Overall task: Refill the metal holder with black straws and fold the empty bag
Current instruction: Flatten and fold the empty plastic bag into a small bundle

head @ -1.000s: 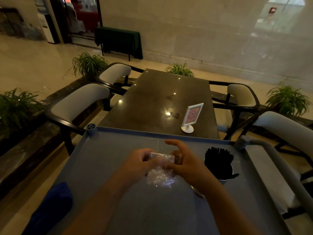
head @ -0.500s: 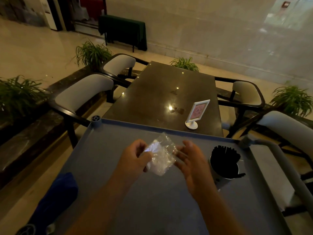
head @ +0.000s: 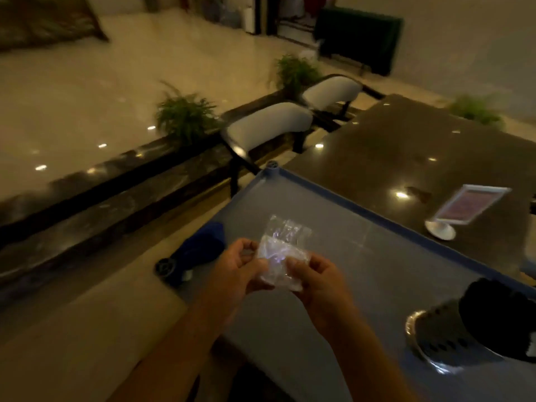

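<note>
Folding step: left hand (head: 240,265) and right hand (head: 316,274) fingers pinched on the clear empty bag (head: 282,253) above the cart top (head: 377,256) near its left edge; crease flat, squeeze air out; metal holder (head: 435,335) of black straws (head: 501,314) looks full at the right edge.

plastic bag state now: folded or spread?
Partly folded. The clear bag is a small crumpled packet pinched between left hand and right hand above the cart top, not laid flat.
</note>
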`<state>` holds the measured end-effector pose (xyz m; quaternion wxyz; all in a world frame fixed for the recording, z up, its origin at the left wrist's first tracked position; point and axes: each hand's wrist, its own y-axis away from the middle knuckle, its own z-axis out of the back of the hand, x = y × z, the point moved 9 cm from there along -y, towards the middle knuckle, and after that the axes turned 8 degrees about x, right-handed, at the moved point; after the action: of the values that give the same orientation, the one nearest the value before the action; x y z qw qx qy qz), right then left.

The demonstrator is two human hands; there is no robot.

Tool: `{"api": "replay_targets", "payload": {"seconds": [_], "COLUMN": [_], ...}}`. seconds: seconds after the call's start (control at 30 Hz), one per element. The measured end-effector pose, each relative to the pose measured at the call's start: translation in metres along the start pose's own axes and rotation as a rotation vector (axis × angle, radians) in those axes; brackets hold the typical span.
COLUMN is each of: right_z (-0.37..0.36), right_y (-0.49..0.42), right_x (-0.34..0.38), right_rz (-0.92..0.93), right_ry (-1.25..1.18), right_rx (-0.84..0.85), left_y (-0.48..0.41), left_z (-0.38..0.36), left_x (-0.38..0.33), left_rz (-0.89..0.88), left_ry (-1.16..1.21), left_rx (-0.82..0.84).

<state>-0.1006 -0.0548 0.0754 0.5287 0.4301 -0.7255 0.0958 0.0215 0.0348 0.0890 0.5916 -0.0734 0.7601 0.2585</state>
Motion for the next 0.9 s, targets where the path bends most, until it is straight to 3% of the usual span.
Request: {"api": "replay_targets", "payload": {"seconds": [0.27, 0.4, 0.57, 0.9], "right_z": [-0.139, -0.205, -0.267, -0.315], "right_y": [0.019, 0.03, 0.027, -0.015], "right_x": [-0.092, -0.128, -0.187, -0.337], "right_rz": [-0.246, -0.247, -0.242, -0.362], "right_ry": [0.317, 0.45, 0.601, 0.769], "right_rx": [0.455, 0.605, 0.646, 0.515], "left_y": [0.141, 0.206, 0.258, 0.272], "left_z": [0.124, 0.178, 0.238, 0.365], "left_x": [0.04, 0.058, 0.083, 0.19], "left_rz": [0.006, -0.009, -0.004, 0.182], "left_ry": [0.007, 0.023, 0.07, 0.189], "left_rx": [-0.442, -0.668, -0.828, -0.849]}}
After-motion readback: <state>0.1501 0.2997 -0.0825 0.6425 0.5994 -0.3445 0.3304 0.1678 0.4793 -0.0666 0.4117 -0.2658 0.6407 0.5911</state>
